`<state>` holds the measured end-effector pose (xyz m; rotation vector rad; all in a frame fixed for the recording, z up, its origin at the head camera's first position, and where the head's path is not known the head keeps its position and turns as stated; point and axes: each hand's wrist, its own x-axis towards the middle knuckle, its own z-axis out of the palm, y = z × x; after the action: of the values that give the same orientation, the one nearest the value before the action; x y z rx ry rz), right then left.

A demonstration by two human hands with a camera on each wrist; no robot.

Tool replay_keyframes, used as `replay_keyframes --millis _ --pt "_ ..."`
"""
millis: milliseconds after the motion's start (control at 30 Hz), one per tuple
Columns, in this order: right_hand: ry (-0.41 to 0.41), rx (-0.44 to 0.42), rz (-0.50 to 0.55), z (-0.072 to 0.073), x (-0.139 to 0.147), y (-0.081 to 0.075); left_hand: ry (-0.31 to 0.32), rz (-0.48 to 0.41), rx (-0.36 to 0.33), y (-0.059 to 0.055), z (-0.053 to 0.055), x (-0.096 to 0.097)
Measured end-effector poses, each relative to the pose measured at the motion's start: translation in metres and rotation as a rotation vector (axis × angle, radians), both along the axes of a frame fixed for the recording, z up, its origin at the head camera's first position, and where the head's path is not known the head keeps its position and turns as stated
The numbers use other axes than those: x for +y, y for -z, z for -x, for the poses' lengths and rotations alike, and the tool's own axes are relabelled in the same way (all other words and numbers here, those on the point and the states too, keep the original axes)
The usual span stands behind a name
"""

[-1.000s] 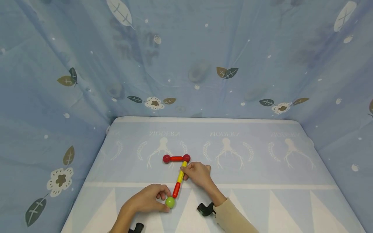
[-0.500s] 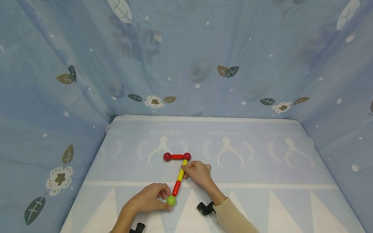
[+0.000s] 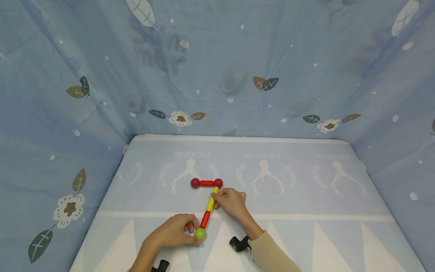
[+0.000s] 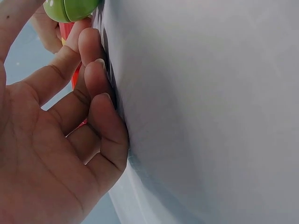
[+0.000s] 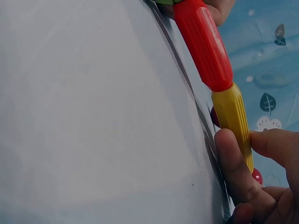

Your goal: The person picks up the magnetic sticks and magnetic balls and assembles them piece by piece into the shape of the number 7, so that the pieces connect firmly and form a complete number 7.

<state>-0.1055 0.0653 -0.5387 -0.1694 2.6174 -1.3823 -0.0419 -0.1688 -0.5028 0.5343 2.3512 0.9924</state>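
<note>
My left hand (image 3: 175,230) pinches a green ball (image 3: 199,234) between thumb and fingers, low on the table. The ball touches the near end of a ridged red rod (image 3: 205,219). End to end with that rod lies a yellow rod (image 3: 211,202), which my right hand (image 3: 232,203) pinches from the right. At the yellow rod's far end sits a dark red ball (image 3: 218,183). From there a second red rod (image 3: 206,183) runs left to another dark red ball (image 3: 195,183). In the right wrist view the red rod (image 5: 204,44) meets the yellow rod (image 5: 233,121) directly.
A pale blue and white patterned cloth covers the table (image 3: 289,177). Blue curtains (image 3: 217,68) with leaf prints hang behind it and at both sides. A black wrist mount (image 3: 239,243) sits by the right wrist, another (image 3: 163,265) by the left.
The green ball has shifted slightly up and right with my left fingertips, closing the small gap to the red rod's near end. My right hand keeps its hold on the yellow rod.
</note>
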Motion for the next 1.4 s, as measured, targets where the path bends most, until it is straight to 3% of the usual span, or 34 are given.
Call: replay_keyframes --millis 200,367,433,567,667,767,1067,1400 --pt "0.005 0.007 -0.001 -0.001 0.000 0.003 0.015 -0.020 -0.080 -0.005 0.004 -0.004" --pt "-0.003 0.008 -0.006 0.000 0.001 0.005 0.013 -0.051 -0.131 -0.015 0.021 -0.012" --pt "-0.003 0.006 -0.006 0.000 0.000 0.005 -0.032 -0.062 -0.097 -0.018 0.031 -0.014" --pt "-0.002 0.000 0.000 0.000 0.000 0.004 -0.182 -0.048 0.043 -0.020 0.052 -0.013" --pt "0.000 0.003 0.000 0.000 0.000 0.004 -0.287 -0.031 0.130 -0.018 0.067 -0.009" --pt "-0.001 0.004 0.003 -0.001 0.000 0.004 -0.340 -0.021 0.183 -0.012 0.078 -0.004" --pt "-0.006 0.019 0.014 -0.002 -0.001 0.002 -0.305 -0.018 0.244 0.004 0.095 0.005" --pt "0.010 0.033 -0.018 -0.001 0.001 0.001 -0.282 0.012 0.279 0.009 0.102 0.011"
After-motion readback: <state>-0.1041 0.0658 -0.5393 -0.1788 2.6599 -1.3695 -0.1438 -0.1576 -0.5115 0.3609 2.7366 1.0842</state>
